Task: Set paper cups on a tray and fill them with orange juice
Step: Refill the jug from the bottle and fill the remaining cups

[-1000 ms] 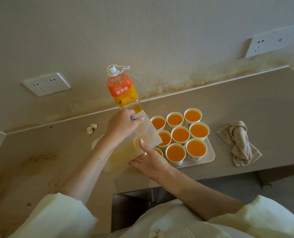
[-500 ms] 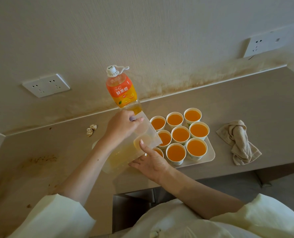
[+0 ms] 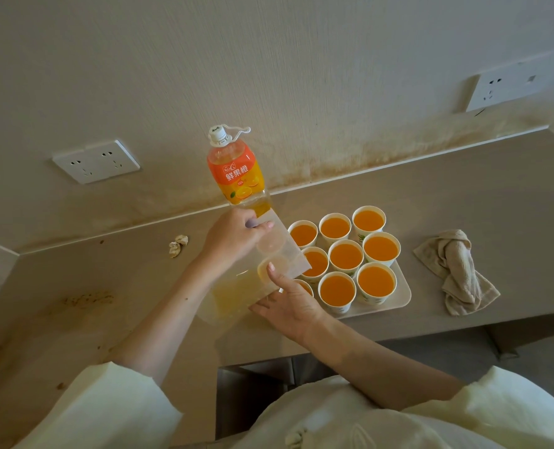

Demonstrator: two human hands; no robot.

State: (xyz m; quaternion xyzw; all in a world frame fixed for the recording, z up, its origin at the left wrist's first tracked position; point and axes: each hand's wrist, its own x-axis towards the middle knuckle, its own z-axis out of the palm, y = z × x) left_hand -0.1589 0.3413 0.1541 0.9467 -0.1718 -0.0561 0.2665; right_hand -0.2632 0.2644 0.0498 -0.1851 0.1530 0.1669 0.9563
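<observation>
The juice bottle [image 3: 237, 176] stood over the left end of the tray [image 3: 400, 298], its white cap on and pointing up and away toward the wall [image 3: 301, 76]. An orange label wrapped its upper part. The clear lower body held only a shallow pale remnant of juice. Whether its base rested on anything could not be told.

The left hand [image 3: 233, 236] gripped the bottle around the middle, just below the label, with its fingers curled round the body. The right hand [image 3: 290, 306] lay against the lower side of the bottle with its fingers straight, the index finger pressed flat on the plastic.

Just right of the bottle, the paper cups [image 3: 346, 256] sat packed together in rows on the white tray, each one filled close to the brim with orange juice. One cup near the right hand was partly hidden, and faint cup rims showed through the bottle's clear wall.

The tray lay on the desk [image 3: 463, 196]. A rumpled beige cloth [image 3: 457, 270] lay on the desk near the tray's right side. A small crumpled paper [image 3: 178, 244] sat to the left of the left hand. Two white sockets were set in the stained wall, one at the left [image 3: 96, 162] and one at the far right [image 3: 508, 87].
</observation>
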